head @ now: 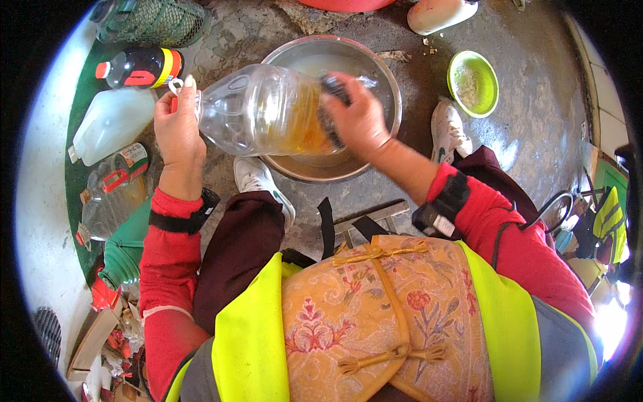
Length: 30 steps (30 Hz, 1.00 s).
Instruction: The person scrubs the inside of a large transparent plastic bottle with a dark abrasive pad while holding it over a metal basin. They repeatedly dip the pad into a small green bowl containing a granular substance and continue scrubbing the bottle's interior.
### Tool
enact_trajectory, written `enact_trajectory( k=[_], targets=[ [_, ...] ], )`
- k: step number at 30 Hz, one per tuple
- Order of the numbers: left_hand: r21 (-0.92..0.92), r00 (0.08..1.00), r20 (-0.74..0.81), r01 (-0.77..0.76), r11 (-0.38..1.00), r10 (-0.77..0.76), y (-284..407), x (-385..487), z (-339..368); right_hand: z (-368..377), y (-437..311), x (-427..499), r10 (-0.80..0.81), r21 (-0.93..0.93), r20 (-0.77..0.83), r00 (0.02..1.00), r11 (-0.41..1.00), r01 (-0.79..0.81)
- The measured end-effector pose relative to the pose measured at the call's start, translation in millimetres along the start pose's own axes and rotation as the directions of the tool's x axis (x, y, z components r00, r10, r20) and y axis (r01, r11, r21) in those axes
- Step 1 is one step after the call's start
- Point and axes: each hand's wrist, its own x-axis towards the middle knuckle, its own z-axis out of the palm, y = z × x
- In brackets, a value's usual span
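A large clear plastic bottle [251,110] lies on its side above a metal basin [398,95], with yellowish liquid pooled toward its base. My left hand [178,120] grips the bottle's neck, where a bit of red and a white ring [175,86] show. At the base end, my right hand [359,115] presses a dark scrubbing pad [330,125] against the plastic. The pad is blurred and partly hidden by my fingers, so its material is unclear. Cloudy liquid [326,63] shows in the basin.
To the left stand a dark-filled bottle [143,68], a white jug [118,120], clear bottles [110,201], and a green container [125,251]. A lime-green bowl [472,83] and a whitish container [439,17] sit at the right. My shoes [258,181] flank the basin.
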Motion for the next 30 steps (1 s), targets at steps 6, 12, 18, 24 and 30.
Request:
enact_trajectory(
  k=[6, 12, 18, 24, 30],
  targets=[
    [0.129, 0.973, 0.189, -0.158, 0.979, 0.133, 11.3, -27.2, 8.7, 30.1, -32.2, -4.2, -0.297, -0.173, -0.049, 0.954, 0.943, 0.285],
    [0.101, 0.864, 0.394, -0.381, 0.919, 0.315, 6.6, -31.2, 8.6, 31.0, 23.3, 79.6, 0.306, -0.136, 0.085, 0.948, 0.946, -0.293],
    [-0.142, 0.727, 0.448, -0.517, 0.844, 0.521, -10.1, -32.5, 13.5, 27.6, 21.6, 57.3, 0.578, 0.046, -0.040, 0.815, 0.816, -0.576],
    [-0.006, 0.941, 0.204, -0.276, 0.961, 0.271, -11.7, -10.0, 10.7, 42.0, -32.1, -5.2, -0.182, -0.036, -0.179, 0.967, 0.983, 0.178],
    [0.100, 0.925, 0.241, -0.325, 0.940, 0.294, -18.5, -17.5, -12.3, 38.9, 3.7, 37.3, 0.098, 0.076, -0.070, 0.993, 0.993, -0.093]
  ],
)
